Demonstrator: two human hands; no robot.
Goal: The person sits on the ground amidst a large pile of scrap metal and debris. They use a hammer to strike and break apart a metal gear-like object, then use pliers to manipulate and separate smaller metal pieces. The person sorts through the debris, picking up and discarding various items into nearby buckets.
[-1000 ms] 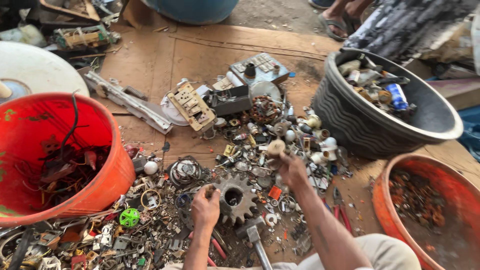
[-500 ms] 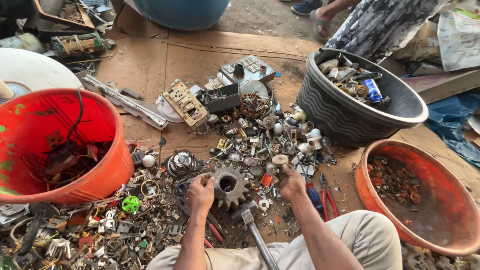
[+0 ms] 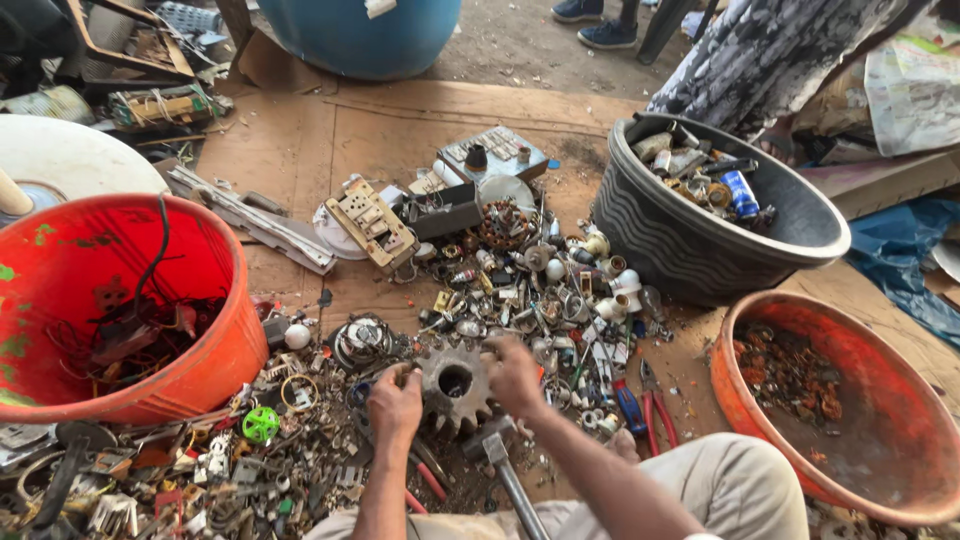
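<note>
A large rusty toothed gear [image 3: 455,382] lies in a pile of small metal scrap [image 3: 520,290] on brown cardboard. My left hand [image 3: 395,405] is curled against the gear's left edge, thumb on its teeth. On the gear's upper right rim rests my right hand [image 3: 515,375], fingers closed over it. A hammer [image 3: 497,462] lies just below the gear, its head between my forearms. My knee in beige trousers [image 3: 720,490] is at the bottom right.
A red bucket [image 3: 225,340] with wires stands at left, a black basin [image 3: 680,245] of scrap at upper right, and an orange basin [image 3: 890,400] of rusty bits at right. Red and blue pliers [image 3: 645,405] lie beside my right arm. A blue barrel [image 3: 360,30] and another person's shoes [image 3: 600,25] are behind.
My right hand has come back from the small parts farther out and now sits on the gear's rim. The left hand stayed at the gear's left edge. The view shifted closer.
</note>
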